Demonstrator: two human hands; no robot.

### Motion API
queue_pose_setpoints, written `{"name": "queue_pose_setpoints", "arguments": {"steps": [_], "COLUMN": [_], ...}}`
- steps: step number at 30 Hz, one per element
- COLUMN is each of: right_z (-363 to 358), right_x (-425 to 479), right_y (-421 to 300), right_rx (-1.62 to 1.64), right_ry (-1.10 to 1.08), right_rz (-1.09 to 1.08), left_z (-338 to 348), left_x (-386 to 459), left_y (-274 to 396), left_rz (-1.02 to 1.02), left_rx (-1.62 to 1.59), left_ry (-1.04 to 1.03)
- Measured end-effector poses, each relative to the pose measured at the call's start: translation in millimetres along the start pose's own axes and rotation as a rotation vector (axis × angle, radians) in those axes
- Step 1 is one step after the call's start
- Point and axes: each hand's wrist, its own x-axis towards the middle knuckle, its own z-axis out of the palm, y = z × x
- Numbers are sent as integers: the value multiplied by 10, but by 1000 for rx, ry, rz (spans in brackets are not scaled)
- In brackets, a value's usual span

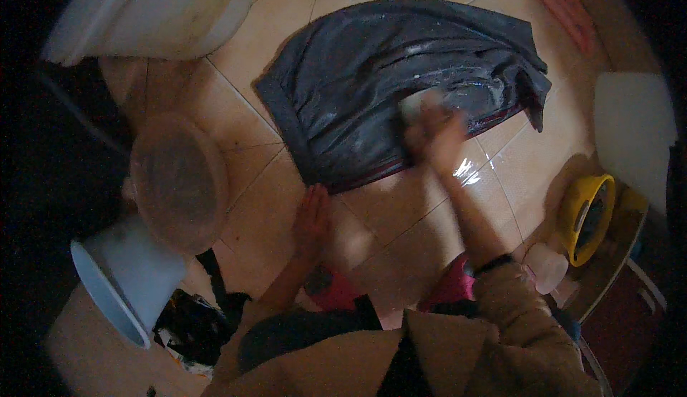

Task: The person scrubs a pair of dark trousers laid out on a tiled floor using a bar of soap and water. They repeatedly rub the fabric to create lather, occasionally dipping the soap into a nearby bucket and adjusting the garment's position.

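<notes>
A wet dark grey garment (343, 75), with dark red trim along its near edge, lies spread on the tiled floor. White suds streak its right part. My right hand (437, 136) is on the garment's near right half, blurred, gripping a pale block (418, 104) against the cloth. Whether the block is soap or a brush cannot be told. My left hand (314, 220) is stretched flat, its fingertips at the garment's near left corner; nothing shows in its grasp.
At left stand a round pinkish basin (180, 182) and a tilted pale blue bucket (129, 279). A large whitish tub (161, 16) is at upper left. To the right are a yellow bucket (577, 220) and a pale pink cup (546, 268). Wet tiles (467, 174) shine by my right wrist.
</notes>
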Motion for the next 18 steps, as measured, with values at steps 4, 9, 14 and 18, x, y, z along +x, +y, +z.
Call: {"name": "queue_pose_setpoints", "arguments": {"steps": [4, 9, 14, 18], "right_z": [154, 42, 566, 361], "right_x": [-322, -219, -315, -280], "right_y": [-953, -144, 104, 759], "right_rx": [254, 1001, 291, 415], "right_ry": [-422, -440, -276, -301], "right_rz": [181, 129, 208, -54], "left_z": [-242, 97, 253, -131], "left_x": [232, 39, 115, 370], "left_y": [197, 59, 142, 122], "left_rz": [-389, 47, 12, 88], "left_rx": [-68, 153, 146, 35], "left_ry": [-507, 2, -138, -84]}}
